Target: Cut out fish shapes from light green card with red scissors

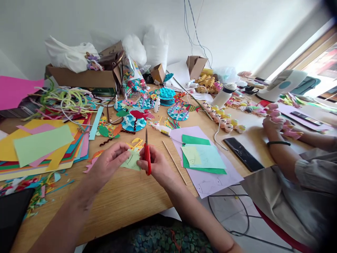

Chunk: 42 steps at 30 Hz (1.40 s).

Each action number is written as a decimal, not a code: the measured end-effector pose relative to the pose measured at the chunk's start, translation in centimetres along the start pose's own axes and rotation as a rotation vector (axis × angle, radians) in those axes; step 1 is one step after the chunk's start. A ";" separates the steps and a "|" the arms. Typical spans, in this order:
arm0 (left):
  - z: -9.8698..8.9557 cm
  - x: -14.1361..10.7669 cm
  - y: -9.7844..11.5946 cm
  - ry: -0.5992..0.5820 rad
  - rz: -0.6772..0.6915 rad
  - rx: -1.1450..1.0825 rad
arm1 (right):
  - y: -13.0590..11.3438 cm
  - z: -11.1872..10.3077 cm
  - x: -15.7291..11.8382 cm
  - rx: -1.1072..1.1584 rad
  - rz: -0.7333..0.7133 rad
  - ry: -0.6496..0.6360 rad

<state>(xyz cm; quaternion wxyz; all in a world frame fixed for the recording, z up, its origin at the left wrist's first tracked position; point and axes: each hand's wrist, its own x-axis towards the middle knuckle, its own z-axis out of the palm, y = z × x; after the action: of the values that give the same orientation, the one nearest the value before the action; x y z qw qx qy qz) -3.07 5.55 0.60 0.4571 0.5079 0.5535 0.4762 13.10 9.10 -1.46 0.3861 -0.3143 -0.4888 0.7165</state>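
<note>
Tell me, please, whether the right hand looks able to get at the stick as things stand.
Probably yes: nothing lies over the stick, and it is close beside the right hand. That hand holds scissors, though, which might need setting down first.

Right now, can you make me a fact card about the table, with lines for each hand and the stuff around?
Left hand: pinching a small light-green paper with dark lines on it
Right hand: holding red scissors, blades pointing away
Right of the hands: a thin stick, then a purple sheet with papers on it, then a black phone
Left of the hands: stacked coloured paper
Behind that stack: tangled pipe cleaners
Neighbour's hand: holding pink pieces
</note>
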 end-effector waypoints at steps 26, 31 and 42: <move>2.3 -0.8 1.2 0.332 -0.070 -0.338 | 1.5 0.7 -2.4 -0.215 0.037 -0.119; 2.9 -0.8 1.3 0.326 -0.085 -0.342 | 1.4 0.8 -2.4 -0.188 0.073 -0.120; 3.4 -0.7 0.9 0.305 -0.123 -0.402 | 1.2 0.6 -2.7 -0.194 0.084 -0.099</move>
<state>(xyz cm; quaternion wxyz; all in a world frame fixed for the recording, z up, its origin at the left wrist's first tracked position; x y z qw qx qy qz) 0.42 5.13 1.04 0.4881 0.2946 0.5403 0.6189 13.66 6.23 -2.18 0.2991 -0.3346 -0.5605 0.6960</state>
